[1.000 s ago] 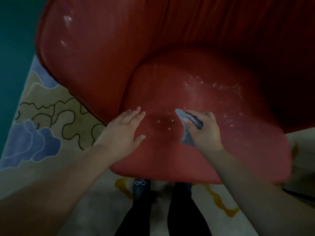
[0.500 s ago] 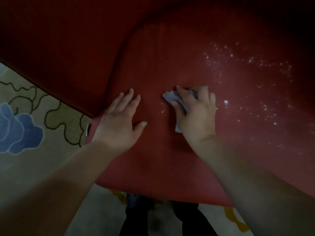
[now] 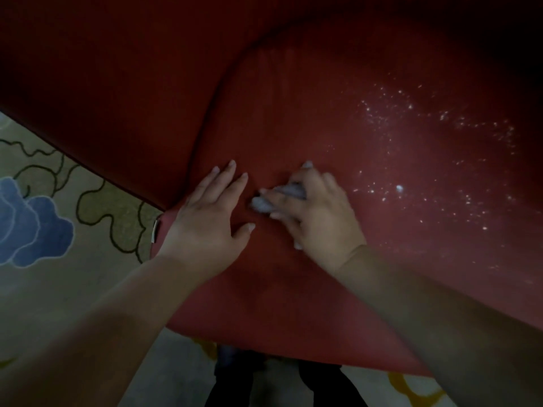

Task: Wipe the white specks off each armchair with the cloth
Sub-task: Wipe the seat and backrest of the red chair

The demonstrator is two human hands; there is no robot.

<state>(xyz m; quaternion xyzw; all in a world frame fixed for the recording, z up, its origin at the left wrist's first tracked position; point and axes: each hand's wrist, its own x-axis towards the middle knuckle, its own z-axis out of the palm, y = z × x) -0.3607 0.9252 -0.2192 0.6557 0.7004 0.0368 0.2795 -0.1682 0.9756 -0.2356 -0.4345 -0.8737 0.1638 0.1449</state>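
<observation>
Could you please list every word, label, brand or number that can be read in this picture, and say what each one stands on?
None can be read.
Small white tag at the left edge of the red armchair seat cushion: seen edge-on and too small, no print legible.
Grey cloth bunched in the right hand: no lettering visible.
Beige rug with blue and olive cloud shapes: pattern only, no text.
</observation>
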